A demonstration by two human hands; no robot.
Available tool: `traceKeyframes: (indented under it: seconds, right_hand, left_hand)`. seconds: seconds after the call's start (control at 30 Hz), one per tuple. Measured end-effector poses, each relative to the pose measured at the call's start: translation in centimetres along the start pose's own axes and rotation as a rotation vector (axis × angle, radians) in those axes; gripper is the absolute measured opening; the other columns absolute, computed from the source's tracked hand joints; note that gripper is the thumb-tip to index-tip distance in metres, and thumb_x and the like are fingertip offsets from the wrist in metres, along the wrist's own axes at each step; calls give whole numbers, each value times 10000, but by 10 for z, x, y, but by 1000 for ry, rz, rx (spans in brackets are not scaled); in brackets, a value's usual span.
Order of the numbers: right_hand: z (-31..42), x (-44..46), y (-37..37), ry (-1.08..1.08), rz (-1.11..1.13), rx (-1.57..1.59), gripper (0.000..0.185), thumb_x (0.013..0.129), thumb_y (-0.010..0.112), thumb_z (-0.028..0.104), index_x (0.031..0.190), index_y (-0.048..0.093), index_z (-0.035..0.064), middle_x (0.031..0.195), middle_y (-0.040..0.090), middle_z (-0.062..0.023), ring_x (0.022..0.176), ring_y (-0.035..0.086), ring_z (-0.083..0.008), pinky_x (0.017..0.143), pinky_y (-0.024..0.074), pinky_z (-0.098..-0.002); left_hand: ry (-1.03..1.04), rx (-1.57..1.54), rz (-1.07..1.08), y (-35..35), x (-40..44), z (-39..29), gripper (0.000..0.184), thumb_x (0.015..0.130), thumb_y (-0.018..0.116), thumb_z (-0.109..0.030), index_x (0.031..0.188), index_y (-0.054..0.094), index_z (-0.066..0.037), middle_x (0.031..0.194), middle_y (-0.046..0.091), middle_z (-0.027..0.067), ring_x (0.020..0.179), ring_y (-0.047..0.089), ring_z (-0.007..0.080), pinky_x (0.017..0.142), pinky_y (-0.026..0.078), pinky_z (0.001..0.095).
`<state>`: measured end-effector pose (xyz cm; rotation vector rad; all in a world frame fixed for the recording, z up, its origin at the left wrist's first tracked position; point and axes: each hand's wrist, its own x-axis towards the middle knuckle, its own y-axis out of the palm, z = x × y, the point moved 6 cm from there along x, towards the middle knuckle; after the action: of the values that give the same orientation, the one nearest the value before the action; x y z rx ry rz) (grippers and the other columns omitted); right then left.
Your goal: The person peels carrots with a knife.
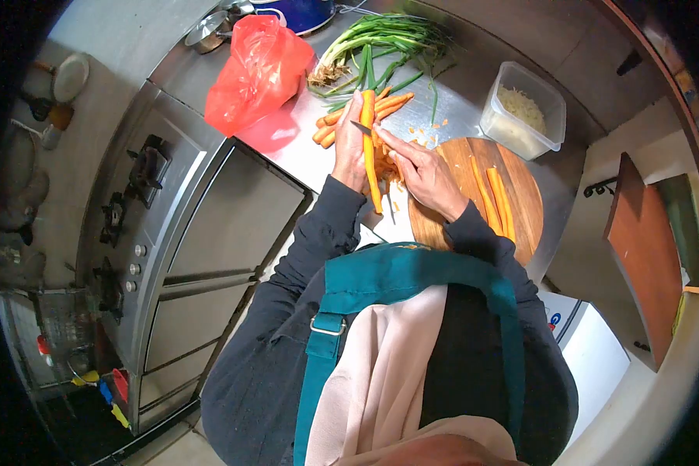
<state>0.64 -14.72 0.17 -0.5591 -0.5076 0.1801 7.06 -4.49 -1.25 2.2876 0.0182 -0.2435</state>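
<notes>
My left hand [351, 149] is closed around a long orange carrot [370, 159], held lengthwise over the counter. In my right hand [429, 169] is a small knife [361, 127]; its dark blade lies across the carrot's upper part and its handle is mostly hidden by my fingers. Orange peelings [393, 167] lie below and between my hands. Beyond the left hand is a pile of carrots [326, 133]. Peeled carrots [496, 198] rest on the round wooden cutting board [530, 225], beside my right wrist.
Green onions [388, 35] lie at the back of the steel counter [462, 89]. A red plastic bag [256, 74] stands at the left, near the stove [151, 151]. At the right sits a clear plastic container [552, 128] with pale shredded food inside.
</notes>
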Motion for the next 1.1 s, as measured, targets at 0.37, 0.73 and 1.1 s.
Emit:
traceKeyframes:
  seconds: [0.37, 0.73, 1.1]
  right_hand:
    - [-9, 21, -12, 22, -169, -84, 409, 864, 469, 138, 1269, 454, 187, 831, 593, -176, 746, 572, -325, 661, 452, -379]
    - [-14, 27, -10, 204, 8, 99, 612, 829, 529, 215, 1333, 260, -7, 724, 590, -215, 646, 594, -328, 603, 444, -389]
    - [-20, 30, -15, 213, 7, -74, 490, 823, 552, 243, 1246, 390, 55, 723, 595, -216, 676, 604, -342, 600, 456, -403]
  left_hand:
    - [-61, 104, 39, -13, 3, 18, 244, 914, 458, -342, 911, 507, -103, 657, 441, -38, 479, 429, 29, 399, 376, 164]
    - [-66, 40, 92, -11, 2, 23, 275, 884, 524, -323, 955, 546, -58, 721, 525, -15, 495, 487, 48, 374, 376, 167]
    - [-189, 68, 40, -27, 2, 31, 220, 901, 503, -277, 862, 520, -61, 605, 497, -6, 448, 450, 46, 349, 328, 153]
